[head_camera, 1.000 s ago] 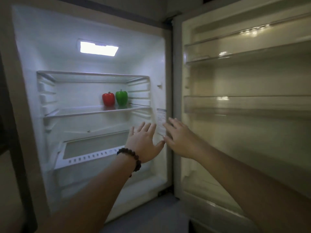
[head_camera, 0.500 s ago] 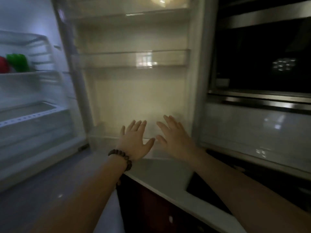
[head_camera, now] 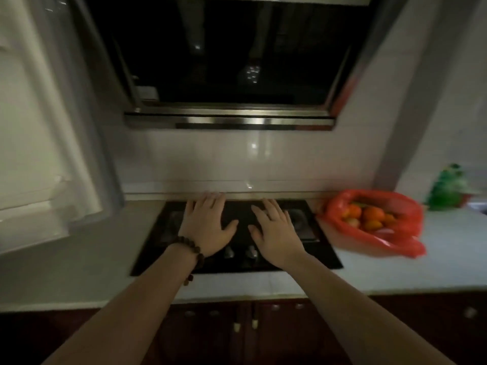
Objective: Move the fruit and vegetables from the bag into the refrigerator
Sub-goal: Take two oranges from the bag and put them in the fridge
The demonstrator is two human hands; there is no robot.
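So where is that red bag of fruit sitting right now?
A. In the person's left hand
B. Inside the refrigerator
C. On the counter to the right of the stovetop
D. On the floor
C: the red bag lies open on the pale counter just right of the black stovetop, with orange fruit showing inside, and neither hand touches it.

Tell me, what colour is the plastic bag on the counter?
The bag is red; the head view shows it, right of the stove.
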